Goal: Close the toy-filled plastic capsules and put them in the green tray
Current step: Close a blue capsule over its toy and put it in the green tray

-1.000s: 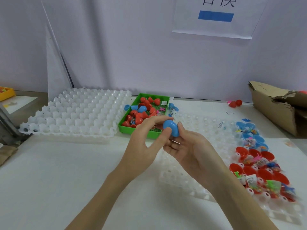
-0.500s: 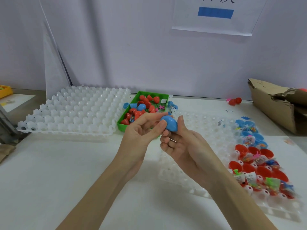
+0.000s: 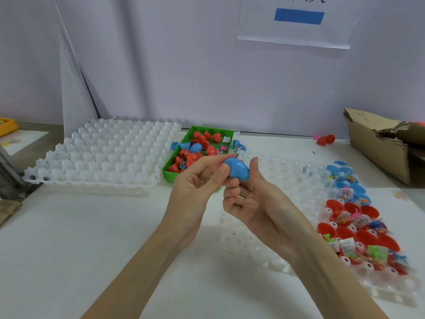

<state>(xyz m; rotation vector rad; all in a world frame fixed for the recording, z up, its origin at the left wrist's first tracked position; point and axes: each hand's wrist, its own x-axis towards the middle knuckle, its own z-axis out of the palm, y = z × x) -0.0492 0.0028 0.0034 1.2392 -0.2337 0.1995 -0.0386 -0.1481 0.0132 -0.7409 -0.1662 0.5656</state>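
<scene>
A blue plastic capsule (image 3: 238, 169) is held above the table between both hands. My left hand (image 3: 197, 187) pinches its left end with thumb and fingers. My right hand (image 3: 250, 199) grips it from below and the right, thumb upright beside it. Just behind the hands lies the green tray (image 3: 169, 173), holding several red capsules and a blue one (image 3: 196, 148). On the right, open red capsule halves (image 3: 345, 208) and blue halves (image 3: 351, 188) with small toys sit in a white holder tray (image 3: 287, 180).
A second white dimpled tray (image 3: 103, 155) lies at the left of the green tray. A torn cardboard box (image 3: 381, 143) stands at the far right. Two loose red capsules (image 3: 325, 139) lie near the back wall. A yellow bin (image 3: 7, 125) is at the far left.
Both hands have stayed together on the blue capsule and risen slightly toward the green tray. The capsule has turned a little in the fingers.
</scene>
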